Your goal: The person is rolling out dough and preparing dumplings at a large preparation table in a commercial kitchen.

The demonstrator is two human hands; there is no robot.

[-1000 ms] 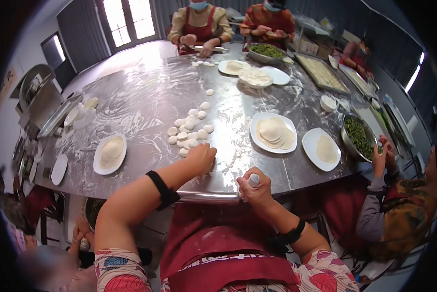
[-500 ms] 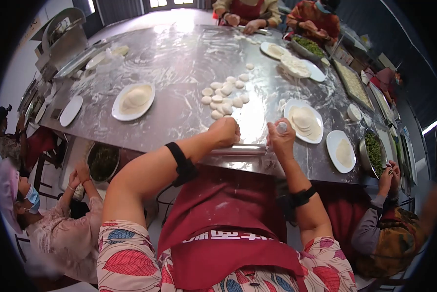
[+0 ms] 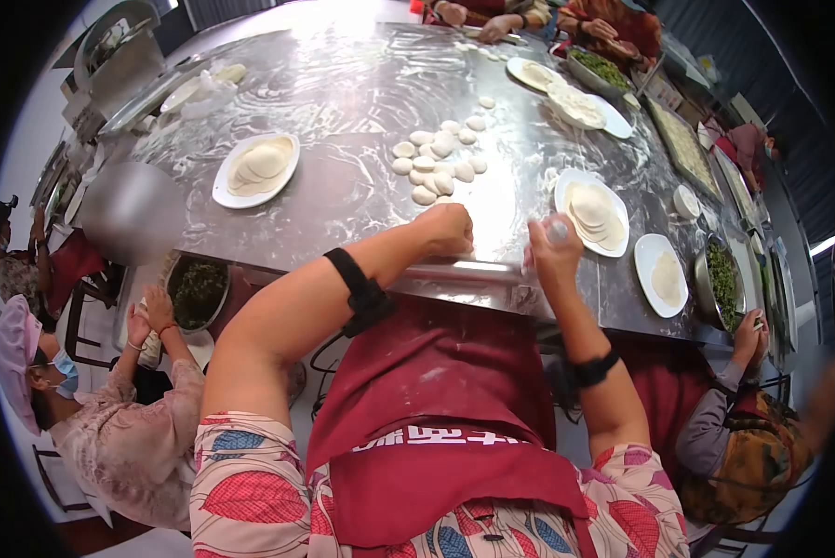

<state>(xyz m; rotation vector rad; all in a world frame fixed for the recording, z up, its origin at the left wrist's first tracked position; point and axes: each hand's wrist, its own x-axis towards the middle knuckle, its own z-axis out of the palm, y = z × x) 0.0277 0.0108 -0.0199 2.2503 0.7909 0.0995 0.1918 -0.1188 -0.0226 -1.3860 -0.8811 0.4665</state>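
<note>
At the near edge of the steel table, my left hand is closed, its fingers curled down; anything inside them is hidden. To its right my right hand grips a rolling pin, whose pale rounded end shows above the fist. Several small flattened dough pieces lie just beyond my left hand. A white plate with a stack of thin round wrappers stands beyond and right of my right hand.
Another plate of wrappers stands left. A smaller plate and a bowl of chopped greens are right. Co-workers sit at left and right; others' hands work across the floury table.
The view has shifted slightly, and both my hands appear a little farther right. My right hand's grip looks turned slightly. The left co-worker's hands have moved apart a little.
</note>
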